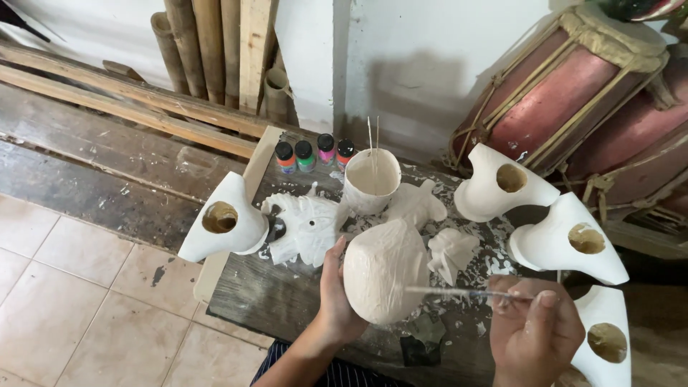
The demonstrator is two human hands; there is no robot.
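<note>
My left hand [335, 294] grips a rounded, white-coated carved piece [383, 269], holding it upright over the low wooden table [265, 290]. My right hand [534, 330] holds a thin paintbrush [459, 292] whose tip reaches the right side of that piece. A white cup of pale paint [370, 180] with two thin sticks in it stands just behind. White carved figures lie around it: a masked face [304, 228] at the left, a fish-like one [416, 204] and a small one [451, 252] at the right.
Several small paint bottles [315, 153] stand at the table's back edge. White horn-shaped pieces with round holes lie at the left [226, 222] and right [502, 188], [573, 240], [605, 337]. A red drum [573, 86], bamboo poles [208, 43] and planks line the wall.
</note>
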